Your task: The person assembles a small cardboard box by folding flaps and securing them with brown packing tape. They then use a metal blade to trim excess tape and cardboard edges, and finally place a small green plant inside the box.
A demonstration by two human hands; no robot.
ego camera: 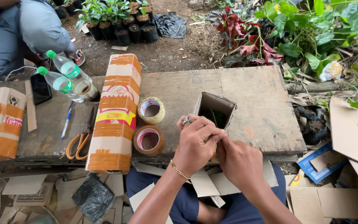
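My left hand (197, 143) and my right hand (239, 161) meet at the near edge of an open cardboard box (215, 108) that stands on a worn wooden board (257, 99). Fingers of both hands pinch together at the box's near wall; what they grip is hidden. Dark contents with thin stems show inside the box. My left hand wears a ring and a gold bracelet. Two tape rolls, one yellowish (151, 110) and one brown (148, 140), lie just left of my left hand.
A long taped cardboard package (116, 112) lies left of the rolls, with orange-handled scissors (79, 141), a blue pen (67, 120) and two plastic bottles (69, 79). Another taped box (1, 122) sits far left. A person (17, 33) squats behind. Potted plants (121, 20) and cardboard scraps (353, 166) surround the board.
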